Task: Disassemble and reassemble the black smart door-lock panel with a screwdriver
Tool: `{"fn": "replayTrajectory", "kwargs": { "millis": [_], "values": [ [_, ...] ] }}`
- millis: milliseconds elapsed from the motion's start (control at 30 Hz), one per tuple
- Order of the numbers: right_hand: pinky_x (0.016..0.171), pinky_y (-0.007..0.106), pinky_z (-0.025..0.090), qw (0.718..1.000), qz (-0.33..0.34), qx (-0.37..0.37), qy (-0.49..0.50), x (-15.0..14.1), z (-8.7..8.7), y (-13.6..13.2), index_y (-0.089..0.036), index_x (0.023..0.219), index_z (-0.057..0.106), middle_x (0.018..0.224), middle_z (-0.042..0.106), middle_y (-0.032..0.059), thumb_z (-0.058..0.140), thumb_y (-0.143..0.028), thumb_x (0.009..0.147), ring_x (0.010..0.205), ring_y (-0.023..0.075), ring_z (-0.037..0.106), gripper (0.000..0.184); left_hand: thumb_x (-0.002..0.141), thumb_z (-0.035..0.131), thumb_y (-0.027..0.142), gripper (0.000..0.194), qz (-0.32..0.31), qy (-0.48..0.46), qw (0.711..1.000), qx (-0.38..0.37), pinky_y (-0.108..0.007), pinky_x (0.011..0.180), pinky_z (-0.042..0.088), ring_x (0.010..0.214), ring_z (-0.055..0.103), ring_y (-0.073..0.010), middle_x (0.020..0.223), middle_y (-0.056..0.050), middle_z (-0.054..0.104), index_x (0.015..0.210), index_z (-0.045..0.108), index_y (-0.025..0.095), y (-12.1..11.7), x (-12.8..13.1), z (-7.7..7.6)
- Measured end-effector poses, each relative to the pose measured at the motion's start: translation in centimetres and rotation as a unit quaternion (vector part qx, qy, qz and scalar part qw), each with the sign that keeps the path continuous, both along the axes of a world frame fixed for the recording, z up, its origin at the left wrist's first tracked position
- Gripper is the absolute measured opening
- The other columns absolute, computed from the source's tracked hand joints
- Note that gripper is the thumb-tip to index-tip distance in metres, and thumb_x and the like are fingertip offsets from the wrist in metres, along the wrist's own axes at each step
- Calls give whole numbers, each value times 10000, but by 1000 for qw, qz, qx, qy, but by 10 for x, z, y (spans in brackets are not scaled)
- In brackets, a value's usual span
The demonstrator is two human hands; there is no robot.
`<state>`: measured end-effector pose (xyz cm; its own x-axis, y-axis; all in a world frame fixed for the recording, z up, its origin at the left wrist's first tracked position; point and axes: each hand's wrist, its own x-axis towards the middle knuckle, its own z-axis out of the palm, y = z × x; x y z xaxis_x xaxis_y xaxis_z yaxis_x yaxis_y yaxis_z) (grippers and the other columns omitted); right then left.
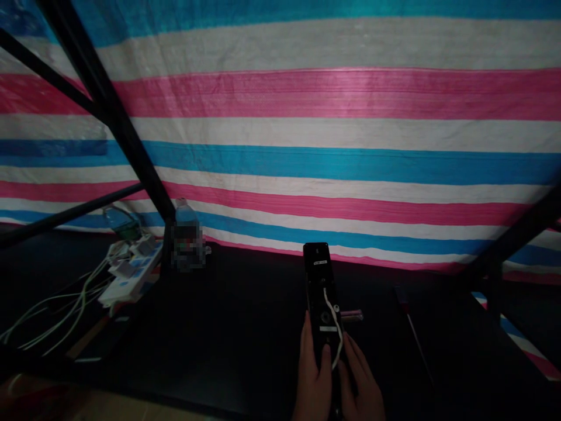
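Observation:
Both hands hold a long, narrow black device [318, 272] tilted up above the dark tabletop. Two small white labels, a round part and a white cable [332, 313] show on its face. My left hand [312, 377] grips the lower left side, with the thumb lying on the face. Along the lower right side, my right hand [360, 380] holds the device with its fingers by the cable. Just right of the device lies a small pinkish, shiny object [352, 316] whose kind is unclear. Farther right, a screwdriver [409, 318] with a thin shaft lies on the table.
Dark metal bars [125, 149] slope on both sides. A striped plastic sheet [307, 134] hangs behind the black table [210, 345]. At left are a white power strip [131, 278] with tangled cables [83, 298], a green-labelled bottle [121, 222] and a partly blurred bottle [186, 213].

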<state>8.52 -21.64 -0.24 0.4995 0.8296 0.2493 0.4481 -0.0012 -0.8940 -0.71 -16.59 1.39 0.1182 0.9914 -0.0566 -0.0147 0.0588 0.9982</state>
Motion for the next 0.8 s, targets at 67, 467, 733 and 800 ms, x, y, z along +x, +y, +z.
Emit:
{"fn": "replayTrajectory", "kwargs": {
  "millis": [67, 467, 733, 800],
  "values": [
    [1098, 418, 453, 999, 15, -20, 39, 3, 1, -1, -236, 1385, 582, 1433, 575, 72, 454, -487, 978, 1333, 261, 529, 495, 961, 471, 487, 682, 3, 3, 1000, 8, -423, 1235, 202, 1516, 216, -270, 1650, -100, 248, 1557, 291, 207, -1, 1, 1],
    [1046, 366, 484, 994, 10, -51, 91, 6, 3, 5, -209, 1462, 486, 1423, 578, 87, 431, -560, 967, 1317, 250, 544, 610, 990, 417, 489, 655, -34, 0, 999, -11, -371, 1217, 239, 1507, 252, -235, 1634, -87, 302, 1569, 268, 221, 5, -2, 13],
    [941, 351, 544, 992, 48, -82, 87, 15, 9, 13, -237, 1347, 620, 1318, 657, 80, 506, -528, 945, 1217, 270, 630, 509, 1001, 423, 477, 720, -57, 13, 998, -13, -374, 1121, 377, 1380, 487, -255, 1520, -147, 486, 1594, 135, 187, 13, -8, 25],
    [924, 358, 551, 991, 50, -88, 86, 16, 10, 13, -236, 1331, 635, 1285, 680, 85, 512, -529, 943, 1189, 274, 650, 502, 999, 433, 468, 742, -70, 29, 997, -8, -372, 1085, 411, 1331, 541, -261, 1474, -155, 540, 1597, 97, 184, 14, -9, 28]
  ]
}}
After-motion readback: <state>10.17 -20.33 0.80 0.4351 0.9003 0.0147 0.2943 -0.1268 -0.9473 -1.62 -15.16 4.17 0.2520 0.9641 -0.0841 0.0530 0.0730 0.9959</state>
